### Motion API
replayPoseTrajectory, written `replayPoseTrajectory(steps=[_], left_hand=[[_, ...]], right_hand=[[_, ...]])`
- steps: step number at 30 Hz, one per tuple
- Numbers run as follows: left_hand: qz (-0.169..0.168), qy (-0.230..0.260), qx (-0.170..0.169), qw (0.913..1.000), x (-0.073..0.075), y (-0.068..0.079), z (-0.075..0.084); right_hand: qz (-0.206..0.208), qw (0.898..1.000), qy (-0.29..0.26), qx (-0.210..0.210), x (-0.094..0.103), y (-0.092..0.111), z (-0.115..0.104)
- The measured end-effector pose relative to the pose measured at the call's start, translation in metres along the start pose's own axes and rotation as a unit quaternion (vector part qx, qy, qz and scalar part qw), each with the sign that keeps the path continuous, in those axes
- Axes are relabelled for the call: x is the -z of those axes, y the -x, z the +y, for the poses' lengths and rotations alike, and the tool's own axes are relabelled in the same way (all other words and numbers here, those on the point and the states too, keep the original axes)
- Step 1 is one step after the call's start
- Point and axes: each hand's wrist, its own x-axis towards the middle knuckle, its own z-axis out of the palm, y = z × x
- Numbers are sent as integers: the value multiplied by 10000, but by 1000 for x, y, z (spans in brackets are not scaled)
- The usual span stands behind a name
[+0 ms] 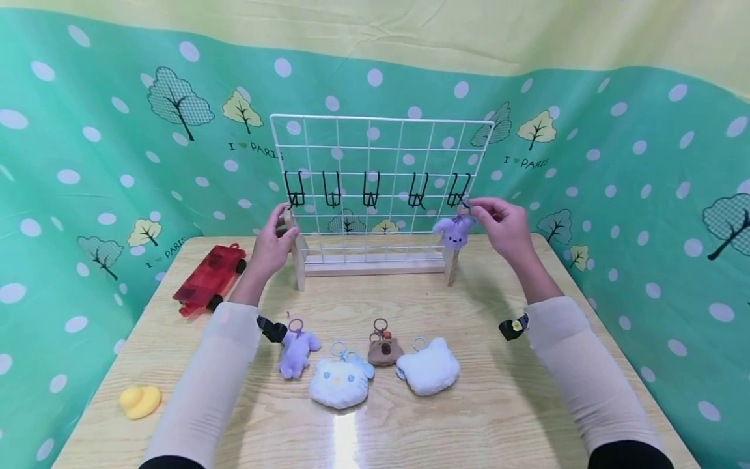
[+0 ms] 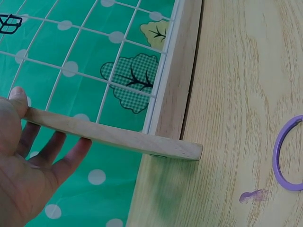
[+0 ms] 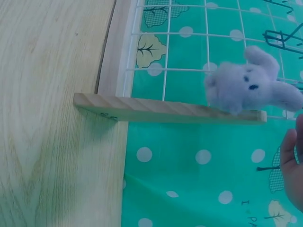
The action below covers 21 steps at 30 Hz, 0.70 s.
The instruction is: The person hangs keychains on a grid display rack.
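In the head view, a wire rack (image 1: 375,268) with a wooden foot stands on the bench (image 1: 498,423) at the centre of the frame, and five black hooks (image 1: 371,200) hang in a row across its grid. The left hand (image 1: 274,240), left of centre, grips the rack's left post (image 2: 113,134); the left wrist view shows the thumb on one side of the wood and fingers on the other.

Right of centre, the right hand (image 1: 502,225) pinches the top of a purple plush keychain (image 1: 454,233) beside the last hook on the right. The plush hangs in front of the rack's right post (image 1: 451,267); whether its ring is over the hook cannot be told. In the right wrist view those fingertips are cut off at the right edge.

Four more keychains lie in the lower middle of the head view: another purple plush (image 1: 296,354), a white cat plush (image 1: 340,384) facing up, a brown plush (image 1: 385,352) and a white plush (image 1: 430,369) showing no face. A red toy car (image 1: 212,279) sits at middle left, a small yellow toy (image 1: 140,402) at lower left. Green dotted cloth (image 1: 375,94) hangs behind.
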Motion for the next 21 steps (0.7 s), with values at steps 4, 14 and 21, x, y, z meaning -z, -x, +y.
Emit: replayPoseTrajectory(steps=[4, 14, 21], left_hand=[[-6, 7, -40, 10000, 0, 1, 0], [14, 43, -62, 10000, 3, -1, -1], [-1, 58, -59, 10000, 2, 0, 0]], right_hand=[[-64, 9999, 83, -62, 4, 2, 2], [-309, 9986, 352, -247, 6, 15, 12], [-723, 9947, 644, -345, 3, 30, 21]])
